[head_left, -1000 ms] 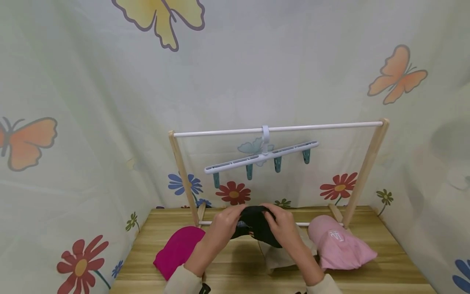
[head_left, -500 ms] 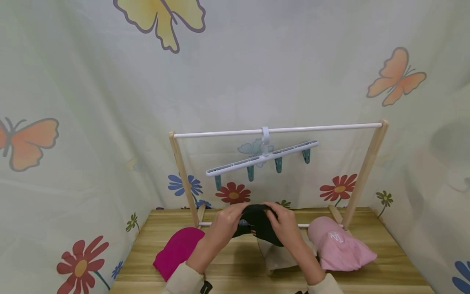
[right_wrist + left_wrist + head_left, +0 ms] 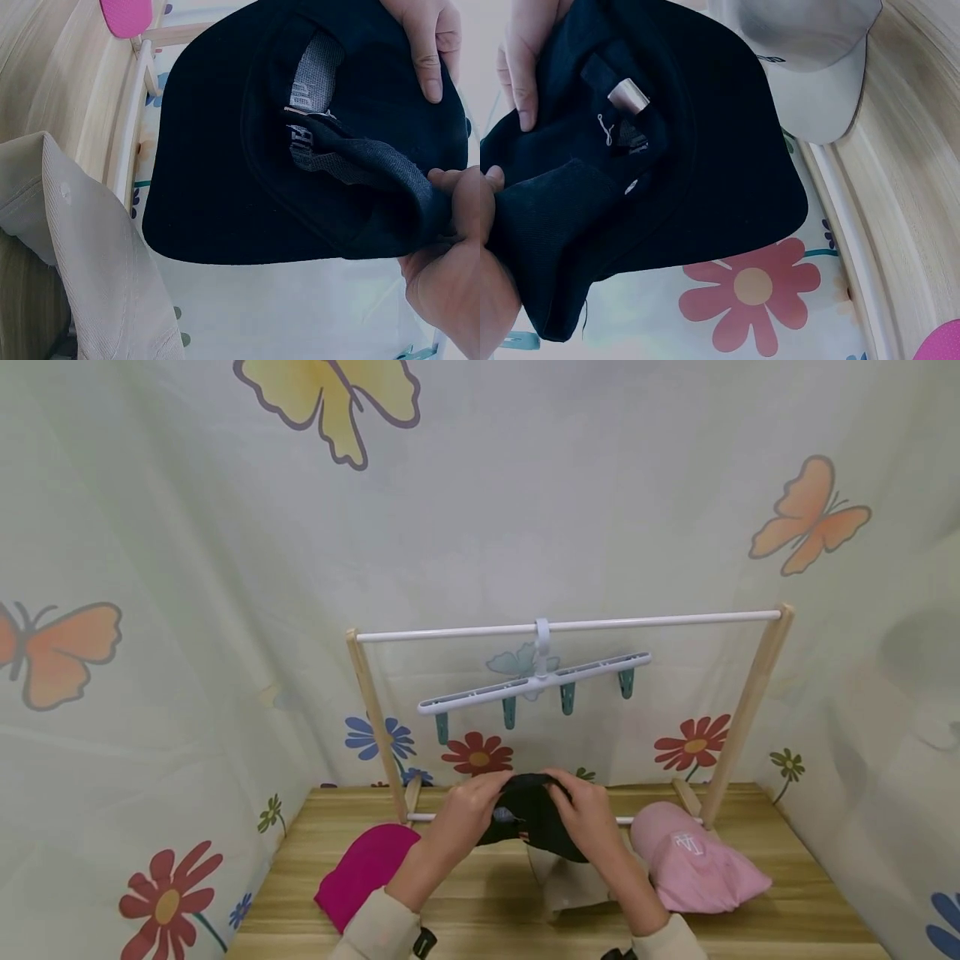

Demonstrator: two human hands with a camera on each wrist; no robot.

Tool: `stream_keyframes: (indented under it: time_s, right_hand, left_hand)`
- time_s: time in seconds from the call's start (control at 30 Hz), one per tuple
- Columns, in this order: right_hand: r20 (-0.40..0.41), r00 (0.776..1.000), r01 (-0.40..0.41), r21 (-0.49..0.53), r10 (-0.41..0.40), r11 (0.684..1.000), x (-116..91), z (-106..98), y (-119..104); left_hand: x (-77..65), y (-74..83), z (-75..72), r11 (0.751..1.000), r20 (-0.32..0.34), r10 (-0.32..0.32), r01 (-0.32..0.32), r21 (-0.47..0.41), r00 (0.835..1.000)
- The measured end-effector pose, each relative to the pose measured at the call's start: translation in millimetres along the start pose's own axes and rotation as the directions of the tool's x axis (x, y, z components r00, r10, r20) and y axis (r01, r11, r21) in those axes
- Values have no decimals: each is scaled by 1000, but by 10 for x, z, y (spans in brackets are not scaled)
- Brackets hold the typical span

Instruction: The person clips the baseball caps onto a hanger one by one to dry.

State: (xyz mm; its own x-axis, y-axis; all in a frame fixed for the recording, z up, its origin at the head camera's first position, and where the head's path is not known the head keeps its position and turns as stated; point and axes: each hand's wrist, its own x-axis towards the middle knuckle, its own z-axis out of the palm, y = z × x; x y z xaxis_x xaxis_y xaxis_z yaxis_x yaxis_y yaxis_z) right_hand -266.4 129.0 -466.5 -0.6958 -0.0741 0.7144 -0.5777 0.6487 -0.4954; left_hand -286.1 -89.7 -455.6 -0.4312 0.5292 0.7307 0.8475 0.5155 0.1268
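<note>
Both hands hold a black baseball cap (image 3: 536,814) up above the table, its opening turned toward me. My left hand (image 3: 471,810) grips one side of the rim, and my right hand (image 3: 587,814) grips the other, thumbs at the inside. In the left wrist view the cap's inner band shows a small shiny tag (image 3: 629,97), and the brim (image 3: 739,150) points away from the hands. Beyond the cap, a white hanger (image 3: 540,681) with several teal clips (image 3: 567,698) hangs tilted from the rack's white rod (image 3: 660,620).
On the wooden table (image 3: 480,935) lie a magenta cap (image 3: 367,868) at left, a beige cap (image 3: 570,885) under my right forearm, and a pink cap (image 3: 697,864) at right. Wooden rack posts (image 3: 750,714) stand at the back before a flowered curtain (image 3: 637,510).
Both hands have shifted slightly to the right and up with the black cap. The hanger sways a little; the other caps stay where they were.
</note>
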Motion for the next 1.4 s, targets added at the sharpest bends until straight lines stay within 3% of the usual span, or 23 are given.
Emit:
stream_keyframes:
  time_s: [0.4,0.73,1.4]
  right_hand:
    - [-34,998,48,-31,-49,998,17,-36,53]
    - [-8,999,45,-27,-45,999,83,-101,90]
    - [30,999,29,-13,-29,999,184,-219,103]
  left_hand:
    - [76,14,18,1000,19,1,0,-19,1000]
    - [156,23,14,999,6,30,-29,-33,1000]
    - [277,23,34,999,17,9,-8,-42,1000]
